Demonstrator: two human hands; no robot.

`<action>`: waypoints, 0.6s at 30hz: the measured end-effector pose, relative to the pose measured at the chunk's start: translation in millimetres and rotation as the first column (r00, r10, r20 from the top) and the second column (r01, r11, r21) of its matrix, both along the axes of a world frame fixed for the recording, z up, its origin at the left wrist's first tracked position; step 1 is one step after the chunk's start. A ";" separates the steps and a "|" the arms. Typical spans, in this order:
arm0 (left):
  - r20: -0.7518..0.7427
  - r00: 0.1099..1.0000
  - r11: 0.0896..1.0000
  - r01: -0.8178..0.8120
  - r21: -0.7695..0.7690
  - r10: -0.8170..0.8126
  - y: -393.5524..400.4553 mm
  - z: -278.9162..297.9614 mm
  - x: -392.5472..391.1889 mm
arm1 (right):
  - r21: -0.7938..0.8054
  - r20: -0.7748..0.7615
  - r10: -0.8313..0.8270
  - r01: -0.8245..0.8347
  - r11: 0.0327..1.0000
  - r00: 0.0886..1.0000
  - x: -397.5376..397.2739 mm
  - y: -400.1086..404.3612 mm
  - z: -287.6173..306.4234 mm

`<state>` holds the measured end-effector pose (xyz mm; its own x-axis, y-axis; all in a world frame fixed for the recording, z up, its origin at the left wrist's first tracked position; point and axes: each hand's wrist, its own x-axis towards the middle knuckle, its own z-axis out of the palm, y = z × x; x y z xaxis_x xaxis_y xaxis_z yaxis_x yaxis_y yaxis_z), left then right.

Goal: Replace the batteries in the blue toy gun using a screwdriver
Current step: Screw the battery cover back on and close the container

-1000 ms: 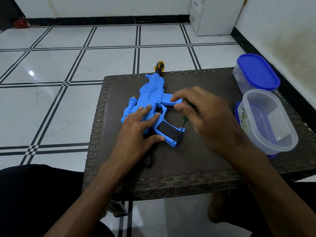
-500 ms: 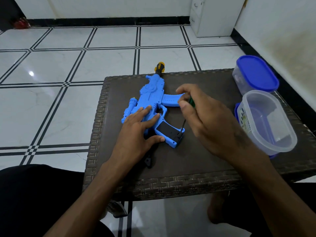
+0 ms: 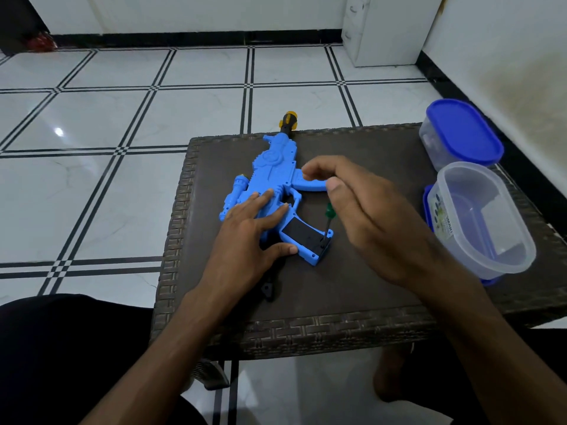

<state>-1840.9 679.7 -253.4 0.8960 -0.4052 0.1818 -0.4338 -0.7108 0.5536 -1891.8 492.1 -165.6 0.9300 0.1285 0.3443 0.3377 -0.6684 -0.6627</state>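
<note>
left hand (image 3: 245,240) flat, fingers spread, pinning blue toy gun (image 3: 273,185) mid-bench (image 3: 368,302). right hand (image 3: 368,216) loosely open beside green screwdriver (image 3: 327,222); tip at handle base.

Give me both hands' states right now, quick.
Left hand: open, pressed flat on the blue toy gun.
Right hand: open, fingers spread above the green screwdriver, not gripping it.

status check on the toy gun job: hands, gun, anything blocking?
Left hand flat on blue toy gun, pinning it. Right hand open beside screwdriver, tip in grip's battery cover. Nothing blocking.
</note>
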 end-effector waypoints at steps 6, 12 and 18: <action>0.003 1.000 1.000 0.002 0.001 -0.002 0.4 -1.5 0.8 | 0.073 0.010 0.086 -0.087 0.994 0.996 1.9 -5.3 3.4; -0.002 1.000 1.000 -0.003 -0.008 0.003 0.7 -1.1 0.6 | -0.068 0.141 0.010 -0.001 0.998 0.990 3.9 -1.3 -3.6; -0.001 1.000 1.000 0.003 -0.007 -0.003 0.7 -2.0 1.3 | 0.047 0.093 0.072 -0.076 0.996 0.993 1.5 -4.7 2.9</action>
